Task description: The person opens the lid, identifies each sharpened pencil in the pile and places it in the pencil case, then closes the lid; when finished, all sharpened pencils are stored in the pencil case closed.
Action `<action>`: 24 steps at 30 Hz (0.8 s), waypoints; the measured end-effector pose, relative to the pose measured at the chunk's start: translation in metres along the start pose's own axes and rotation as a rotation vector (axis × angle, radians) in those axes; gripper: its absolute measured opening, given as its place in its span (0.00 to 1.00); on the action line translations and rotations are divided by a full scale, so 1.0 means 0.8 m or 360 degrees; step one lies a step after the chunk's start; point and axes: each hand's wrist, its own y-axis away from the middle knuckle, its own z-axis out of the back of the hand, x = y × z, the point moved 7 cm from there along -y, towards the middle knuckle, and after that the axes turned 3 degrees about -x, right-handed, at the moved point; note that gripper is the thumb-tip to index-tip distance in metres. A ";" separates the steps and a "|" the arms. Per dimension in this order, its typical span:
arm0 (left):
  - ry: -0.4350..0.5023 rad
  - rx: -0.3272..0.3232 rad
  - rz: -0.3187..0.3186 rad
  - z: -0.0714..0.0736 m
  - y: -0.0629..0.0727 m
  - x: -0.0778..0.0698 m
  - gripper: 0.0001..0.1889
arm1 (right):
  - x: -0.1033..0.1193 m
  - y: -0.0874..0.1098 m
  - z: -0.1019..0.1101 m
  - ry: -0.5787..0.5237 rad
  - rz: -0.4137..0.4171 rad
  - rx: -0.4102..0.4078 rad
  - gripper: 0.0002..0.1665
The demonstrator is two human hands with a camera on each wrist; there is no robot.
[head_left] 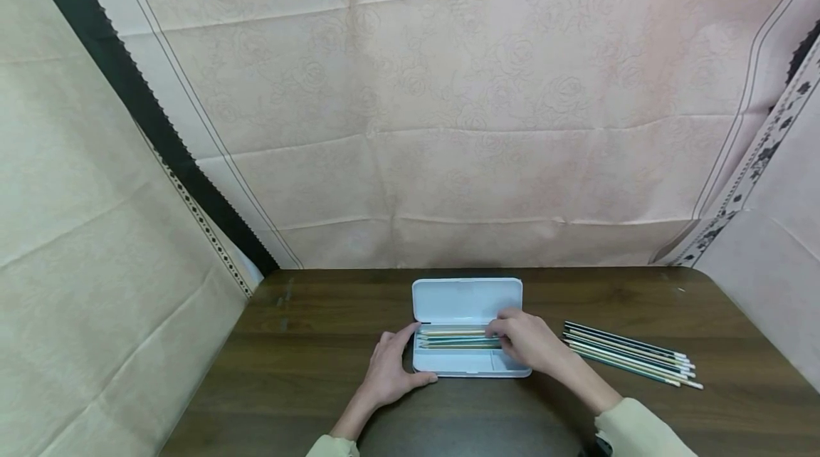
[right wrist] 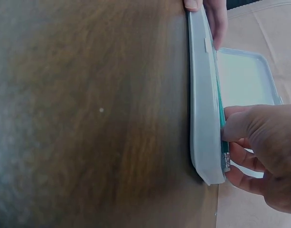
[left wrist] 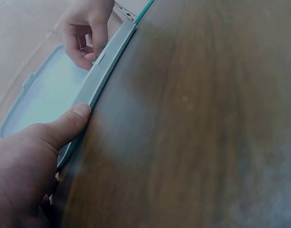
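1. We have the pencil case open on the brown table, between the two hands: just right of the left fingers, under the right fingertips.
2. Left hand: we read it as grasping the case by its left end, thumb on the front wall, index finger reaching the far left corner, thumb and index spread wide apart.
3. Right hand: fingers bent over the right half of the case; we mark them as pinching a green pencil, thumb on the near side, other fingers on the far side. Right wrist view shows the pencil's end by these fingertips, at the right end of the case.
4. Row of pencils in the case, side by side, between the left fingers and the right fingertips. We can't count them; too small.
5. Lid is open, beyond the fingers of both hands, pale blue like the case.
6. Loose pencils, a bunch with dark, white and green barrels, lie on the table right of the right fingers, beyond the wrist, apart from the case.
7. Pale green sleeves on both arms, behind the fingers.
8. Cream patterned cloth hangs past the table's far edge, well beyond all fingers; black strip up to their left.
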 end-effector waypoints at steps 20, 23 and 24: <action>0.0014 -0.0003 -0.0011 -0.001 0.000 -0.001 0.49 | -0.024 0.029 0.033 0.0044 -0.0203 -0.0104 0.13; 0.0015 -0.0005 -0.0006 0.000 -0.001 -0.001 0.49 | -0.036 0.051 0.053 0.0073 -0.0226 -0.0178 0.15; 0.0011 -0.0003 -0.0001 0.000 -0.001 -0.001 0.49 | -0.040 0.060 0.059 0.0081 -0.0218 -0.0213 0.16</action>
